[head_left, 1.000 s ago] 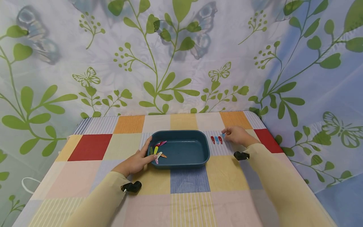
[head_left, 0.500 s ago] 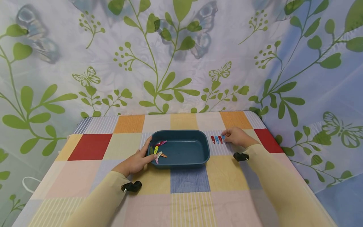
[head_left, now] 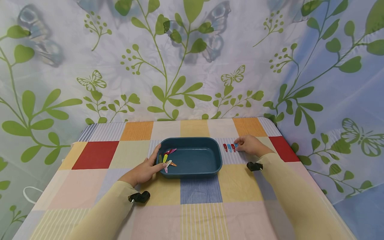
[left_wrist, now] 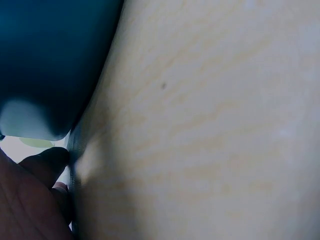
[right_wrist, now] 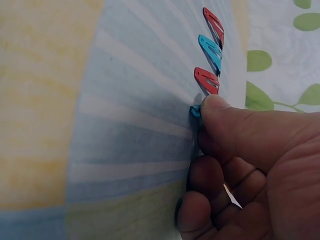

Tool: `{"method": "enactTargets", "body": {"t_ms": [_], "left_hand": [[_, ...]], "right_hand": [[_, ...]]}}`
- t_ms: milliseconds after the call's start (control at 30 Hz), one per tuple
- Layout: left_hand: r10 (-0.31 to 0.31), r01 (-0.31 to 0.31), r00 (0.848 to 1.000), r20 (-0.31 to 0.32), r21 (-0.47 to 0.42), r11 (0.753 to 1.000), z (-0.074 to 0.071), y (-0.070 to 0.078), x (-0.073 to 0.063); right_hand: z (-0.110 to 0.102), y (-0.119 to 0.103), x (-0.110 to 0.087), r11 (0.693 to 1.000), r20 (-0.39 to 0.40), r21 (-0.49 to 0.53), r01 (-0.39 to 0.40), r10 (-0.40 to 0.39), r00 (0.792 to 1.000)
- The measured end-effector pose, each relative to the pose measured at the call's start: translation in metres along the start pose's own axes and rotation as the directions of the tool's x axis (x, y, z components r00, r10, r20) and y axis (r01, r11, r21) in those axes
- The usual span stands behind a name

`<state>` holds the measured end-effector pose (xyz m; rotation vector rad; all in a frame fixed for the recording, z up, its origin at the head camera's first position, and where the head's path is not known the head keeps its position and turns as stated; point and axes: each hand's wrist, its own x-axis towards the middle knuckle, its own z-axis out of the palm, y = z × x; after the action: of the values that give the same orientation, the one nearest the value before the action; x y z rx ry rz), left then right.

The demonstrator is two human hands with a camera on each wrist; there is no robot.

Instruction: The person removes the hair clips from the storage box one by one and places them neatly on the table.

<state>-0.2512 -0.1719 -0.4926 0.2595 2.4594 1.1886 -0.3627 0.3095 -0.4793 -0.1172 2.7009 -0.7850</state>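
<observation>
A dark teal rectangular tray [head_left: 196, 160] stands mid-table. My left hand [head_left: 144, 171] rests against its left end, fingers stretched along the outer wall and thumb over the rim. In the tray's left end lie several coloured snap hair clips, among them a yellow clip [head_left: 165, 158] and an orange clip [head_left: 173, 164]. Right of the tray, my right hand [head_left: 250, 145] pinches a blue hair clip [right_wrist: 195, 111] between thumb and fingertips, close over the cloth. Beside it, in a row, lie a red clip [right_wrist: 206, 80], a light blue clip [right_wrist: 210, 50] and another red clip [right_wrist: 214, 24].
A patchwork cloth [head_left: 201, 220] covers the table. Behind and to the right hangs a white curtain [head_left: 186, 66] with green leaves and butterflies. A white cable loop [head_left: 30, 195] shows at the table's left side.
My right fingers have lowered slightly with the blue clip, to the end of the row of clips. The left hand and the tray stay where they were.
</observation>
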Motion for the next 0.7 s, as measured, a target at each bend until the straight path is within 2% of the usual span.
{"method": "enactTargets", "body": {"t_ms": [367, 700], "left_hand": [[-0.002, 0.002, 1.0, -0.001, 0.004, 1.0, 0.0006, 0.0002, -0.0001], [0.011, -0.011, 1.0, 0.002, 0.0, 1.0, 0.0004, 0.0004, 0.0011]], "right_hand": [[0.0001, 0.0021, -0.0026, 1.0, -0.004, -0.023, 0.013, -0.013, 1.0], [-0.002, 0.0053, -0.0046, 1.0, 0.002, 0.003, -0.016, 0.016, 1.0]]}}
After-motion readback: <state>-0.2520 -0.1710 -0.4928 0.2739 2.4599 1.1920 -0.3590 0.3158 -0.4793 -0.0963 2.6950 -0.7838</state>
